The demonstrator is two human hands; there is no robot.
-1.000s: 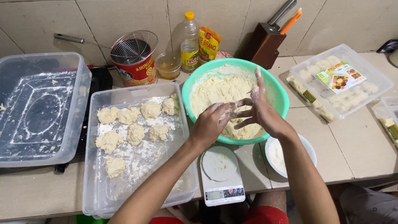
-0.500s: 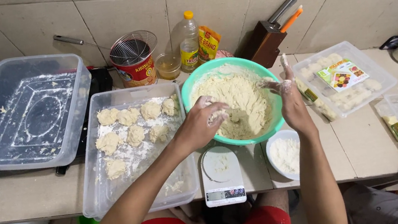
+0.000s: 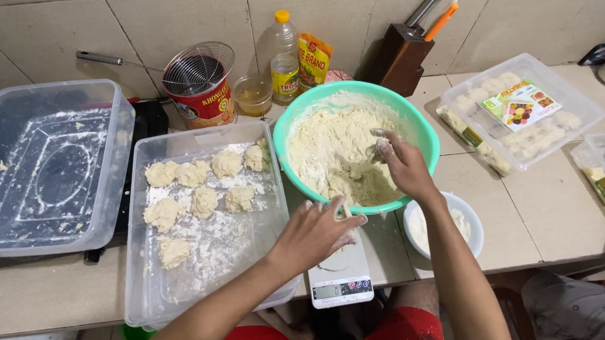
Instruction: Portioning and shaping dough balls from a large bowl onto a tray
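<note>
the right hand point(image 3: 404, 167) digs open-fingered into the dough point(image 3: 335, 154) in the green bowl point(image 3: 420, 128); pinch off a modest lump. the left hand point(image 3: 318, 231), seemingly loosely cupped and empty, hovers over the scale point(image 3: 340, 277), ready to weigh it.

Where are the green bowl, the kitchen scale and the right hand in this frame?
green bowl point(image 3: 420, 128): head view, bare right rim.
kitchen scale point(image 3: 342, 288): head view, display strip along its near edge.
right hand point(image 3: 404, 167): head view, back of the hand, inside the bowl.
</note>
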